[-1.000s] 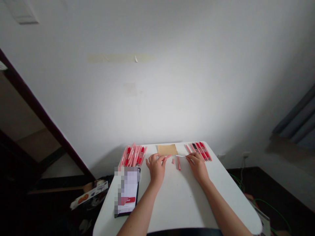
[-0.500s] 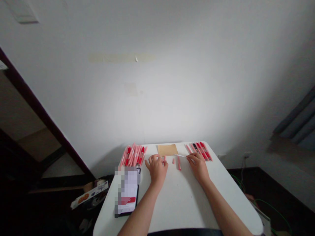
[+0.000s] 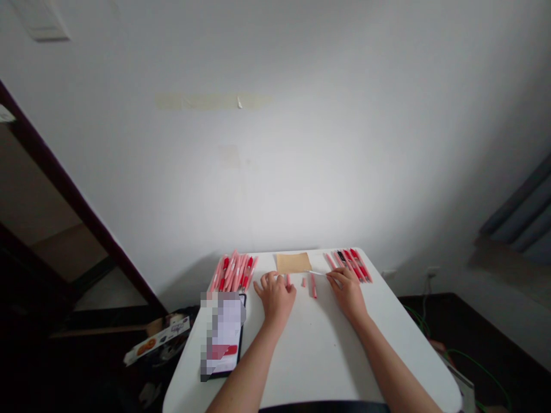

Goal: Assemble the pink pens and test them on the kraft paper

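Observation:
My left hand [image 3: 275,297] rests on the white table [image 3: 318,355] with its fingers curled over a pink pen barrel [image 3: 287,279]. My right hand [image 3: 348,291] pinches the end of a thin white pen refill [image 3: 317,273] that points left. Between the hands lie a small pink pen piece [image 3: 303,281] and a red pen part [image 3: 313,285]. A heap of pink and red pens [image 3: 232,272] lies at the far left of the table. A row of red pens [image 3: 350,264] lies at the far right, just beyond my right hand.
A tan paper square [image 3: 293,262] lies at the table's far edge against the white wall. A phone [image 3: 224,334] sits at the table's left edge. A printed box [image 3: 157,340] lies on the dark floor to the left. Green cable [image 3: 473,358] runs on the right.
My left hand has lowered the pink barrel from tilted right to close under its fingers. My right hand has hardly moved.

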`<state>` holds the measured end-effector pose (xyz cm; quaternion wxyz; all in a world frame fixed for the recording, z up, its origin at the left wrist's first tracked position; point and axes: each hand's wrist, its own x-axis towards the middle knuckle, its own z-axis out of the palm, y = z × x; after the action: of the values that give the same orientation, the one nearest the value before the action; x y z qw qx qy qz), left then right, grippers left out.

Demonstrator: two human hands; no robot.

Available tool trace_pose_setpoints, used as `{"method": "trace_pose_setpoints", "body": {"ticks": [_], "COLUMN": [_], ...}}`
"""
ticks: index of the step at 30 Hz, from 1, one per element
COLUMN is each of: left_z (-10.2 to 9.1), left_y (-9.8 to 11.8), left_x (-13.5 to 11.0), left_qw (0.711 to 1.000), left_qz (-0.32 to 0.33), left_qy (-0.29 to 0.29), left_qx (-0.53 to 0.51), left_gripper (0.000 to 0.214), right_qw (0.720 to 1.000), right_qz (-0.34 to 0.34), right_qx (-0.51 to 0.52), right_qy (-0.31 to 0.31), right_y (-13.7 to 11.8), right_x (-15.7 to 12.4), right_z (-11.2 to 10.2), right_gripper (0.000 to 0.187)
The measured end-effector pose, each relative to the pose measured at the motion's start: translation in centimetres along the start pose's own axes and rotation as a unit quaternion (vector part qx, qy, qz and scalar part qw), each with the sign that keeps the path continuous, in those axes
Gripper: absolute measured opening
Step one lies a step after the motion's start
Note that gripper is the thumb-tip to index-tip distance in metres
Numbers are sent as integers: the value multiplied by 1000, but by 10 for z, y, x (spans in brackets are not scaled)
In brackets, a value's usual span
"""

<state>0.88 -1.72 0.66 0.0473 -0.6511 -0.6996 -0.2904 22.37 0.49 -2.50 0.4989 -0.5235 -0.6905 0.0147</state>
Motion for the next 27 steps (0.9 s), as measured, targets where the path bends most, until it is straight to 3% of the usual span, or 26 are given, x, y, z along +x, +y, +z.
{"method": "trace_pose_setpoints", "body": {"ticks": [9, 18, 27], "left_z": [-1, -6, -6], "left_y": [1, 5, 6], "left_x": [1, 2, 1], "left_qw": [999, 990, 989], "left_qz": [10, 71, 65], "left_qy": [21, 3, -26], "left_qx": [-32, -122, -132], "left_gripper": [16, 27, 10], "right_qw": [1000, 998, 997], "right_qz": [5, -20, -29], "right_qx": [5, 29, 34], "right_qy": [-5, -45, -70], "right_y": [-5, -4, -9], "right_x": [0, -1, -1], "right_z": [-2, 1, -1], "right_gripper": [34, 30, 30]}}
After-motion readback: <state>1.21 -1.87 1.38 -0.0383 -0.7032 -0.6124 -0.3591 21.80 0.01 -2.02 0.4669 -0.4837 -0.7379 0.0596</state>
